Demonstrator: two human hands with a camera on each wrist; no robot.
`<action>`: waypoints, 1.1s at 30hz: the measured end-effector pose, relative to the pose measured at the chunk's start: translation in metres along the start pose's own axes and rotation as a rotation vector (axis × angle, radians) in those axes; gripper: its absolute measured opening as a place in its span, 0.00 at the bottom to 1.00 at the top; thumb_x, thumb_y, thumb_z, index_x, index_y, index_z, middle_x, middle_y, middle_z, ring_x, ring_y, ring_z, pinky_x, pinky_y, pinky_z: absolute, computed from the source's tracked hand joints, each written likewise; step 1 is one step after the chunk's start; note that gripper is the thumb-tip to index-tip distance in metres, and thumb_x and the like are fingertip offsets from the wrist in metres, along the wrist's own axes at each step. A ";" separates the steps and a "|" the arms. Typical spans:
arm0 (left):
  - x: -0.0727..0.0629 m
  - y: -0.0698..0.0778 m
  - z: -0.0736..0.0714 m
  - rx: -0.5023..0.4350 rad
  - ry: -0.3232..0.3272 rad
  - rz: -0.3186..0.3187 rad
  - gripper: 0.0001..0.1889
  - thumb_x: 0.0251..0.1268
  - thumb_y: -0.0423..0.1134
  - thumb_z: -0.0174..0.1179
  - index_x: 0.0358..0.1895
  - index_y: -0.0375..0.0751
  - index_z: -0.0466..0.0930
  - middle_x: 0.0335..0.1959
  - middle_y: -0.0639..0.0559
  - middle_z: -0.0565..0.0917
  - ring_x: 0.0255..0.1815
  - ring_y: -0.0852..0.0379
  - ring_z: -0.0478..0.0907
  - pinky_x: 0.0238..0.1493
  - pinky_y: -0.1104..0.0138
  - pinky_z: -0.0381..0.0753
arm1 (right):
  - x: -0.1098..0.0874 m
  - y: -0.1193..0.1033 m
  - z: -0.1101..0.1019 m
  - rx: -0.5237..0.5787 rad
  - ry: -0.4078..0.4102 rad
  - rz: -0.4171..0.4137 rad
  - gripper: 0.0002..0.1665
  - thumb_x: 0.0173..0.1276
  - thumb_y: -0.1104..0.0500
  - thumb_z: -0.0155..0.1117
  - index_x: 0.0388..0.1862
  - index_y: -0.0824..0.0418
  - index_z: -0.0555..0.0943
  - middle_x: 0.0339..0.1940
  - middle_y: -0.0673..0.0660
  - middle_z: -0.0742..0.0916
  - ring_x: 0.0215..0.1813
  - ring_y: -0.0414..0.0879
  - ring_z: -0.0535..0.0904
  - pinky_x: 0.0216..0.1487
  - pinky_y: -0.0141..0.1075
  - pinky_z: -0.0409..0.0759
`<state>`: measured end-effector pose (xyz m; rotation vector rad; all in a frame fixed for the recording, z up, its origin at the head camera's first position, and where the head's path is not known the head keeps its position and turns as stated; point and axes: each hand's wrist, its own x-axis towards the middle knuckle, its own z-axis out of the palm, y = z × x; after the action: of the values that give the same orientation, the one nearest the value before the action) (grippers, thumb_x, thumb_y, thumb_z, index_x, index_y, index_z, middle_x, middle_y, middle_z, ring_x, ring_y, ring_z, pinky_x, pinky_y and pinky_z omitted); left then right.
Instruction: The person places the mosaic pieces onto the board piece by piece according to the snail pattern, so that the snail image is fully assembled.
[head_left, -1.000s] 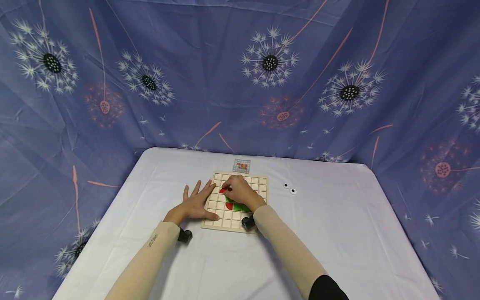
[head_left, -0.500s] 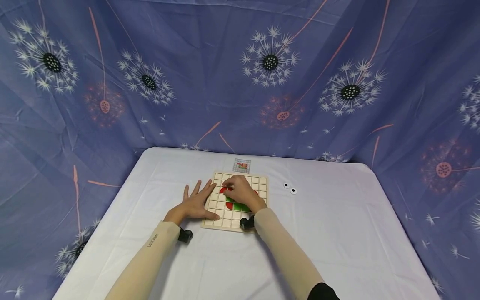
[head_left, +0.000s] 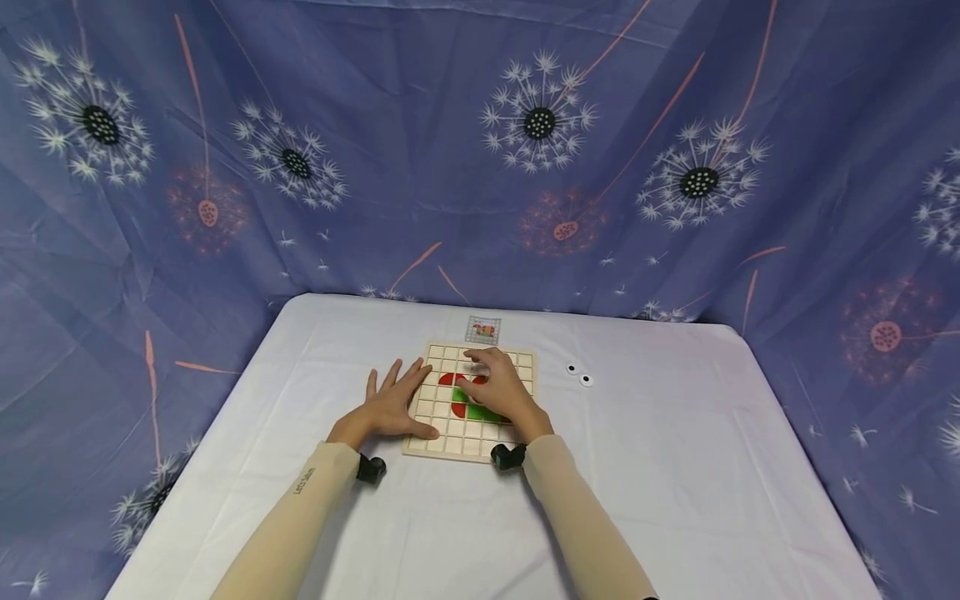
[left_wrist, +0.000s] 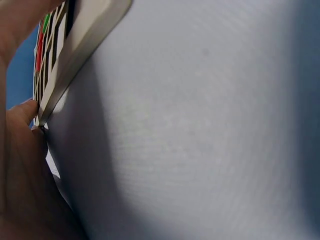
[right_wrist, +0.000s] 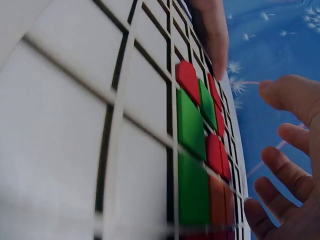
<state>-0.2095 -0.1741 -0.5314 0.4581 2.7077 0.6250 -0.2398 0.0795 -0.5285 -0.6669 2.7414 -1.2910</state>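
A wooden grid board (head_left: 450, 448) lies on the table with coloured pieces set in its squares. My left hand (head_left: 390, 411) rests at the board's left side, fingers spread and thumb across the lower left corner. My right hand (head_left: 504, 390) hovers over the board, thumb and fingers apart, holding nothing. Left of its fingertips sits a red piece (head_left: 446, 379); a green piece (head_left: 480, 413) shows below the palm. The right wrist view shows rounded red (right_wrist: 187, 80), green (right_wrist: 191, 125) and orange (right_wrist: 217, 200) pieces seated in the grid. My right hand hides part of the pattern in the head view.
Behind the board lies a small card (head_left: 483, 331) with a gridded red, green and orange picture. Two white discs with black centres, one nearer (head_left: 587, 381), lie right of the board. A white cloth (head_left: 675, 467) covers the table; a blue patterned curtain (head_left: 420, 167) hangs behind.
My right hand has released the red piece at the upper left of the pattern and moved right, its fingers spreading; more red pieces now show. My left hand stays put.
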 end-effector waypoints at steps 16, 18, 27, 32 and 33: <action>-0.005 -0.002 0.000 0.001 0.093 0.077 0.62 0.43 0.69 0.75 0.82 0.47 0.59 0.85 0.41 0.50 0.84 0.30 0.43 0.74 0.25 0.31 | -0.041 0.039 -0.072 -0.050 0.126 0.135 0.36 0.68 0.47 0.72 0.72 0.58 0.76 0.71 0.62 0.78 0.75 0.64 0.69 0.74 0.63 0.67; -0.005 -0.002 0.002 -0.020 0.101 0.096 0.61 0.43 0.68 0.76 0.82 0.47 0.59 0.85 0.40 0.50 0.84 0.29 0.43 0.74 0.25 0.31 | -0.047 0.047 -0.082 -0.069 0.150 0.150 0.36 0.68 0.48 0.72 0.72 0.58 0.76 0.70 0.63 0.79 0.74 0.64 0.70 0.72 0.63 0.69; -0.004 0.003 0.001 -0.072 0.114 0.153 0.62 0.43 0.62 0.78 0.82 0.41 0.58 0.84 0.39 0.53 0.84 0.30 0.45 0.75 0.26 0.34 | -0.070 0.074 -0.113 -0.070 0.212 0.222 0.38 0.69 0.49 0.72 0.73 0.61 0.74 0.73 0.67 0.74 0.75 0.68 0.67 0.71 0.66 0.68; -0.001 0.006 0.000 -0.045 0.110 0.169 0.62 0.43 0.62 0.78 0.81 0.38 0.58 0.83 0.37 0.56 0.83 0.30 0.48 0.77 0.28 0.40 | -0.080 0.088 -0.120 -0.075 0.239 0.269 0.38 0.69 0.51 0.72 0.74 0.63 0.73 0.73 0.69 0.73 0.74 0.69 0.67 0.71 0.66 0.68; -0.001 0.007 0.000 -0.039 0.111 0.172 0.62 0.43 0.62 0.78 0.81 0.38 0.58 0.83 0.36 0.56 0.83 0.30 0.49 0.77 0.29 0.41 | -0.082 0.091 -0.121 -0.075 0.245 0.278 0.38 0.68 0.52 0.72 0.73 0.63 0.73 0.73 0.69 0.73 0.74 0.69 0.68 0.71 0.65 0.69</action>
<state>-0.2070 -0.1688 -0.5278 0.6705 2.7742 0.7699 -0.2245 0.2513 -0.5287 -0.1256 2.9490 -1.2860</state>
